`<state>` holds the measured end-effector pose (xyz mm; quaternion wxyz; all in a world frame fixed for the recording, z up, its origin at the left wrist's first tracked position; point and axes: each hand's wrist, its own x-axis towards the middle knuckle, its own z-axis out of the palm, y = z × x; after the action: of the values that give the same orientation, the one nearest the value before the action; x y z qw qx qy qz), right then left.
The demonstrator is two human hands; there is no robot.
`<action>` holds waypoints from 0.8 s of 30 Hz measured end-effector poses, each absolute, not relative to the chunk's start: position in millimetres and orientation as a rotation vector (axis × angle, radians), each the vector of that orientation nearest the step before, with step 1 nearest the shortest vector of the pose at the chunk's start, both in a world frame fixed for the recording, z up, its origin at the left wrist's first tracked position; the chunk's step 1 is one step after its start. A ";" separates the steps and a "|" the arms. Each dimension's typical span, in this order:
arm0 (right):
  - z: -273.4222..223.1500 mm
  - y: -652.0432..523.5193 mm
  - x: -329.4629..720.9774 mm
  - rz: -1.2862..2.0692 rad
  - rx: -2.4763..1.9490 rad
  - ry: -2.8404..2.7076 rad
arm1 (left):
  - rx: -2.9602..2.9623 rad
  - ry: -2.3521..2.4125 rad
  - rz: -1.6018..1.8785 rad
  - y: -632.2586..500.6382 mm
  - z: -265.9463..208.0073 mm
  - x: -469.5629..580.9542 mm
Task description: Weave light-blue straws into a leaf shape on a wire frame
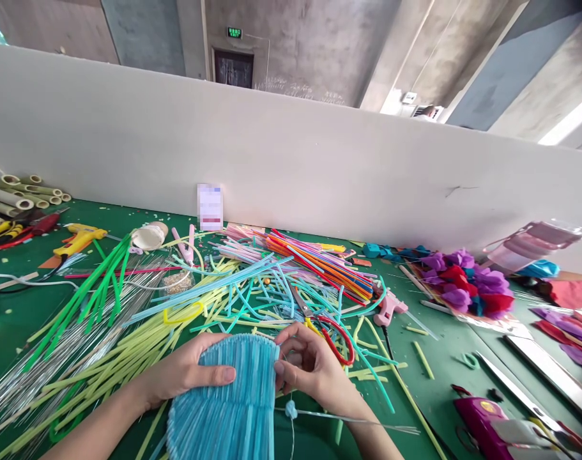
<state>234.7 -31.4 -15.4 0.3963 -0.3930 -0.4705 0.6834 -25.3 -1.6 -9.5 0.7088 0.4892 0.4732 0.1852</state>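
Note:
My left hand [207, 370] grips a blue panel of pipe cleaners [237, 396] laid side by side, thumb across its front and fingers behind. The panel has a rounded top edge and a seam across its middle. At its upper right edge, my right hand [303, 364] is closed in a pinch on what looks like a thin wire; the fingers partly hide it. Below that hand hangs a small light-blue fuzzy ball [291, 409] with a thin strand trailing down. Just beyond my right hand lie red-handled scissors [336, 338].
Loose pipe cleaners [142, 342] cover the green table [444, 377]. A yellow glue gun [80, 237] lies left, a pink glue gun [389, 308] right. Purple and red petals [473, 284], a large blade [515, 390] and a magenta tool [487, 421] sit right. A white partition [291, 160] stands behind.

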 end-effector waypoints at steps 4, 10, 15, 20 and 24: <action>-17.4 -33.2 236.0 1.510 -1.124 -1.345 | 1.060 1.087 0.430 -1.7 -9.9 -25.3; -18.2 -32.3 234.6 1.439 -1.141 -1.344 | 1.062 0.880 0.321 -0.3 -12.0 -23.4; -18.5 -29.3 229.1 1.521 -1.124 -1.233 | 1.047 0.842 0.341 -1.2 -15.8 -21.9; -15.1 -28.9 225.1 1.541 -1.083 -1.186 | 1.044 0.787 0.331 -0.7 -10.0 -21.8; -13.6 -28.5 226.9 1.573 -1.045 -1.173 | 1.061 0.888 0.376 0.3 -12.9 -24.7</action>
<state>226.9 -28.5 -13.6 0.4432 -0.4213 -0.4731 0.6343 -24.7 0.3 -12.9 0.7540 0.4861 0.4069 0.1722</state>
